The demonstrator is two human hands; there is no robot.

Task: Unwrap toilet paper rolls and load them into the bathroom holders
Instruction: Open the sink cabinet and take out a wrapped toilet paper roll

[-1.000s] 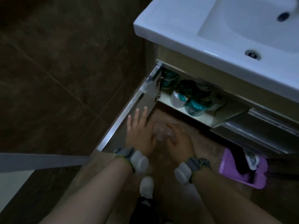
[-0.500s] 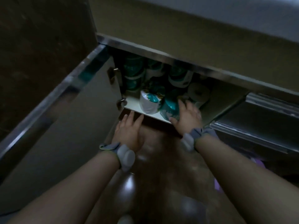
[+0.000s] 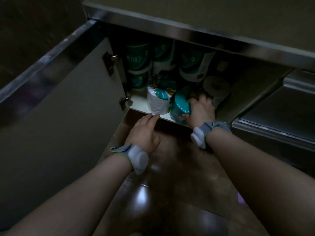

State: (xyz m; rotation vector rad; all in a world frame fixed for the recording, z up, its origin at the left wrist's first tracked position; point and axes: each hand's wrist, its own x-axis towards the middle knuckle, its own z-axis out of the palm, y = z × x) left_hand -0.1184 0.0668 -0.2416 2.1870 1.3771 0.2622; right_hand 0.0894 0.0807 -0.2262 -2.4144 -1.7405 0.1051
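Note:
An open under-sink cabinet holds several wrapped toilet paper rolls with teal labels. A teal-wrapped roll (image 3: 181, 105) lies on its side at the shelf's front edge, and my right hand (image 3: 201, 111) grips it from the right. Just left of it stands a white wrapped roll (image 3: 157, 103) with a teal top. My left hand (image 3: 144, 133) hovers below the shelf edge, fingers apart and reaching toward the white roll, holding nothing. More wrapped rolls (image 3: 139, 63) are stacked at the back. An unwrapped bare roll (image 3: 216, 86) lies at the right.
The cabinet door (image 3: 56, 106) swings open on the left with metal hinges (image 3: 109, 63). A closed metal-edged door (image 3: 279, 113) sits to the right. Dark glossy floor tiles (image 3: 170, 184) lie below. The vanity front (image 3: 204, 16) runs overhead.
The view has dropped from above the sink to the cabinet opening. My right hand reached in and closed around the teal roll; my left hand rose toward the shelf edge.

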